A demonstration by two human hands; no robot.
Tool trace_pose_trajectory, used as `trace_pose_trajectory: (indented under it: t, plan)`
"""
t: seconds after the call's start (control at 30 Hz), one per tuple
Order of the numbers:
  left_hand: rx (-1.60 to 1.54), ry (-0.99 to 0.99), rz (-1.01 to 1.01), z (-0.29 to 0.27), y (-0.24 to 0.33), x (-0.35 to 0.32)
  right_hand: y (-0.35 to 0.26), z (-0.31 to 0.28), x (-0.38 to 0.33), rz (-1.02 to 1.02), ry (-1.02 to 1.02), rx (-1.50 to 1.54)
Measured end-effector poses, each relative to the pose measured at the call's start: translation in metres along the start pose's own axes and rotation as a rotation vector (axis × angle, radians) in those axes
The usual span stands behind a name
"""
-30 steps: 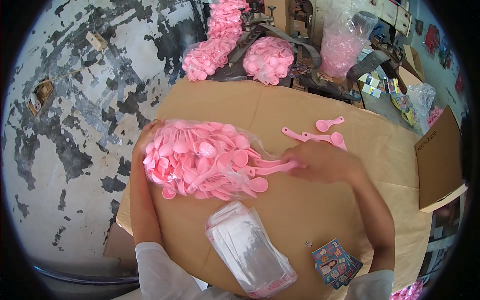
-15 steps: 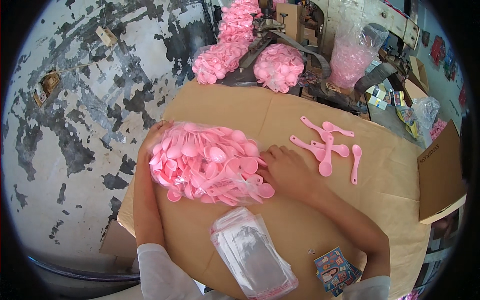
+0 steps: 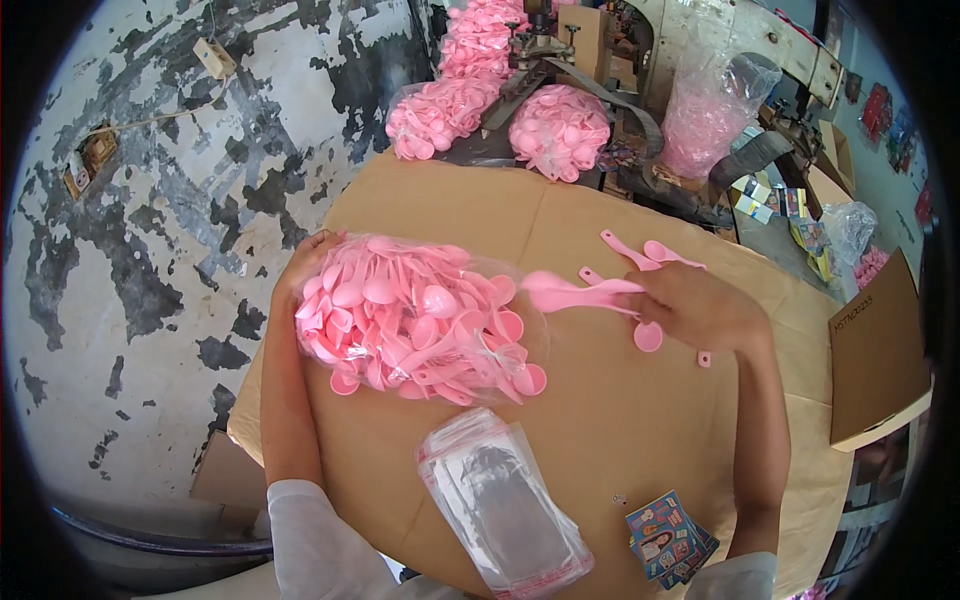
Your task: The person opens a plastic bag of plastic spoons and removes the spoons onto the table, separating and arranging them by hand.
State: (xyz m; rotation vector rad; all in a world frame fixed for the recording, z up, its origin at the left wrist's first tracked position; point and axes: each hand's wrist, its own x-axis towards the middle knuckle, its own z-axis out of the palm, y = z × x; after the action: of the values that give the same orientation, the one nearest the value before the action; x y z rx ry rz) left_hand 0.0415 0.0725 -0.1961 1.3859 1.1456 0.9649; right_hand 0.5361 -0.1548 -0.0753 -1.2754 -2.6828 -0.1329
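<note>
A clear plastic bag packed with pink spoons (image 3: 410,320) lies on its side, its mouth toward the right with a few spoons sticking out. At its far left corner my left hand (image 3: 308,262) is closed on the plastic. My right hand (image 3: 700,303) pinches a small bunch of pink measuring spoons (image 3: 580,292) by the handles, bowls pointing left, just off the bag's mouth. Beneath and around that hand lie loose pink spoons (image 3: 648,337), partly covered by it. The fingertips of my right hand are partly hidden.
Flat clear plastic sleeves (image 3: 505,510) are stacked near me, with small printed cards (image 3: 668,540) to their right. Brown paper (image 3: 400,190) covers the table. More spoon bags (image 3: 560,130) and metal machinery (image 3: 740,45) stand behind; a cardboard box (image 3: 875,350) is at the right.
My right hand has left the bag's mouth and moved right over the loose spoons, carrying a bunch of pink spoons. My left hand stays on the bag.
</note>
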Motion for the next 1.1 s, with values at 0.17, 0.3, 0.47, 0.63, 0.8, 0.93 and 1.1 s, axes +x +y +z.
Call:
trace_pose_trajectory:
  t: [0.17, 0.3, 0.47, 0.63, 0.8, 0.93, 1.1]
  plan:
    - [0.012, -0.011, -0.022, -0.003, 0.000, -0.005, -0.007, -0.053, -0.003, 0.635, -0.298, 0.434]
    - [0.053, 0.034, -0.013, -0.009, 0.001, -0.009, -0.020, 0.005, 0.004, 0.208, 0.169, 0.311]
    - [0.054, 0.011, -0.002, 0.003, 0.003, -0.005, -0.088, 0.077, 0.036, 0.189, -0.034, 0.428]
    - [0.057, 0.031, -0.032, -0.009, 0.000, -0.009, -0.088, 0.059, 0.050, 0.381, -0.472, 0.632]
    - [0.067, 0.019, 0.004, -0.007, -0.002, -0.005, -0.053, 0.055, 0.031, 0.112, -0.278, 0.770]
    - [0.026, -0.002, -0.030, -0.003, -0.002, -0.003, -0.031, 0.008, 0.018, 0.187, -0.335, 0.628]
    - [0.028, 0.011, -0.005, -0.020, -0.014, 0.000, -0.010, -0.032, 0.000, 0.524, -0.136, 0.733]
